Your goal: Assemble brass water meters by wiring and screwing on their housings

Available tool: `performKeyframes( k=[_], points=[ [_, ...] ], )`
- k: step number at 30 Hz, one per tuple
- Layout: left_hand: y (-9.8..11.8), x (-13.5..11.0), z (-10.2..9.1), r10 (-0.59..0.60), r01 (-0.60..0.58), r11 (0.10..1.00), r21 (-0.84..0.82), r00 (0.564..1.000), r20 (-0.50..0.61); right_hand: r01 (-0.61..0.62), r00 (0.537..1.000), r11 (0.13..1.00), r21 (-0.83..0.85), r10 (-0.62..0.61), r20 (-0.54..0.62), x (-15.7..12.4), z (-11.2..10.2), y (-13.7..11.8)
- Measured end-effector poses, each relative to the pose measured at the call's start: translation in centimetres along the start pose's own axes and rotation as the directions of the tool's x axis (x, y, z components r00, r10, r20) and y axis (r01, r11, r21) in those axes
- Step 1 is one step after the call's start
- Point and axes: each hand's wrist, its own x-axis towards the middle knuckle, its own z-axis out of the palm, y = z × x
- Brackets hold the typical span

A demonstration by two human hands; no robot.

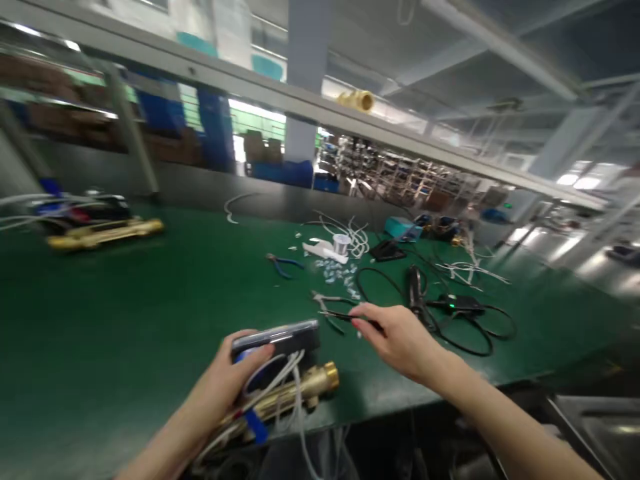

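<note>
My left hand (227, 377) is closed round a brass water meter body with a dark box (295, 339) on top, its thumb on the box's near side. White wires (299, 387) hang from the box over the brass pipe (315, 383), and a blue tag (256, 425) shows below. In my right hand (400, 337), thumb and forefinger pinch dark, thin tweezers (337, 315) that point left. Under the tweezers' tips lie grey-handled pliers (334, 300) on the green table. My right hand and the box are apart.
Blue-handled pliers (283, 263), a spool (341, 244), cut wires and small pale bits (335, 270) lie mid-table. To the right, a black-handled tool (414, 290) has a looping cable beside a power adapter (457, 304). Another brass assembly (107, 232) lies left; a shelf rail (300, 103) crosses above.
</note>
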Motion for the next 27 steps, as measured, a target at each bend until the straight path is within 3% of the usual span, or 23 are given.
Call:
performKeyframes(
  k=[3, 7, 15, 27],
  points=[
    [0.6, -0.5, 0.2, -0.004, 0.004, 0.999, -0.032, 1.0, -0.011, 0.096, 0.994, 0.995, -0.004, -0.095, 0.055, -0.9, 0.7, -0.2],
    [1.4, -1.2, 0.9, 0.01, -0.011, 0.999, -0.048, 1.0, -0.022, 0.141, 0.987, 0.988, -0.066, -0.135, 0.09, -1.0, 1.7, -0.7],
    [1.1, -1.3, 0.6, -0.023, 0.024, 0.998, -0.051, 1.0, 0.019, 0.143, 0.984, 0.978, -0.153, -0.124, 0.13, 0.9, 1.8, -1.2],
    [1.1, -1.3, 0.6, -0.003, 0.003, 0.999, -0.043, 1.0, 0.002, 0.116, 0.973, 0.955, -0.272, -0.055, 0.225, 1.9, -0.2, -3.3]
  ],
)
